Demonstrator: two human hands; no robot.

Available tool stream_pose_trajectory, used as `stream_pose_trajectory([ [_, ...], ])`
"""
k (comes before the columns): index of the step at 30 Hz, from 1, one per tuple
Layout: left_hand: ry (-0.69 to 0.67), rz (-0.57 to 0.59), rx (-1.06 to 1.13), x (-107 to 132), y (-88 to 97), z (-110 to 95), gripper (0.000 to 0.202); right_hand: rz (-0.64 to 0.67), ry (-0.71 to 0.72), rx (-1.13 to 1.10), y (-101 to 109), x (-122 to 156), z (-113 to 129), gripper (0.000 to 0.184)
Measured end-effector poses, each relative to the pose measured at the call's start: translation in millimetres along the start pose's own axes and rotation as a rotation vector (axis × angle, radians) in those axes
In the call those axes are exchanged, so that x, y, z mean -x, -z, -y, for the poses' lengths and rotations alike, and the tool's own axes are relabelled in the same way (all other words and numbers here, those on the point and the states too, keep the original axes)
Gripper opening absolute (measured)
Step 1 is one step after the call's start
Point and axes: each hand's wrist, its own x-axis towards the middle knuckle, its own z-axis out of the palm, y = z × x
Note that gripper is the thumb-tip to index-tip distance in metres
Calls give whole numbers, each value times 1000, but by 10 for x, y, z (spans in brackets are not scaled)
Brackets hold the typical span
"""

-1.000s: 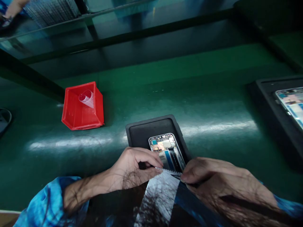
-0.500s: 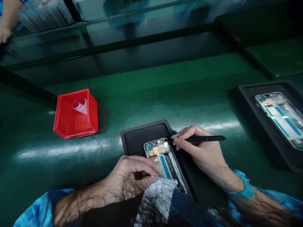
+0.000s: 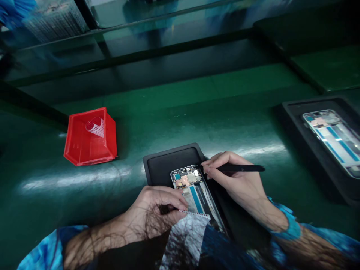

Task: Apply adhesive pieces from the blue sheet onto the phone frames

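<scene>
An opened phone (image 3: 192,180) with its circuit board showing lies tilted in a black tray (image 3: 157,159). My right hand (image 3: 232,176) is closed around black tweezers (image 3: 242,168), whose tip reaches the phone's upper right corner. Exactly what the tip touches is too small to tell. My left hand (image 3: 157,208) rests over the phone's left side, thumb and fingers pinching a white sheet (image 3: 197,214) with a row of small dots along its edge. Dark hair strands and a pale and dark blue cloth hide the lower part of the phone and most of the sheet.
A red bin (image 3: 111,142) at the left holds a curled white perforated sheet (image 3: 97,127). At the right, a second opened phone (image 3: 334,138) lies in another black tray (image 3: 298,123). Behind a dark rail, a stack of grey trays (image 3: 56,20) stands near a person's blue sleeve (image 3: 17,11).
My right hand and the tweezers have shifted slightly left, towards the phone's corner. My left hand stays in place. The other person's hand at the upper left has gone from view.
</scene>
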Motion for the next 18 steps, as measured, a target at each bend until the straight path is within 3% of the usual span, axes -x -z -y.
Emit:
stream_pose_trajectory([
  [12, 5, -2, -8, 1, 1, -20, 4, -1, 103, 64, -1, 30, -3, 23],
  [18, 1, 13, -10, 11, 8, 11, 7, 45, 259, 118, 6, 80, -4, 20],
])
